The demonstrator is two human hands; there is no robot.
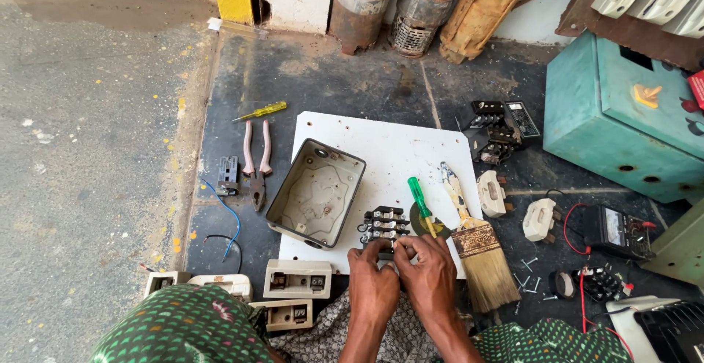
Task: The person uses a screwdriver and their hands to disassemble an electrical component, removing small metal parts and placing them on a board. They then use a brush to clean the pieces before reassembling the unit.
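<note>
Both hands meet at the near edge of a white board (396, 147) lying on the floor. My left hand (372, 279) and my right hand (425, 271) pinch the near side of a black terminal block (385, 225) with metal screws. Whatever sits between the fingertips is hidden. A green-handled screwdriver (420, 200) lies just right of the block, its tip near a small roll of tape (427, 225). An open grey metal box (315, 191) rests on the board to the left.
A paintbrush (477, 249) lies right of my hands. Pink-handled pliers (257, 165), a yellow screwdriver (262, 111) and blue wire (231, 216) lie left. White switch housings (297, 279) sit near my knees. A teal metal cabinet (631, 114), a multimeter (620, 232) and loose screws are at right.
</note>
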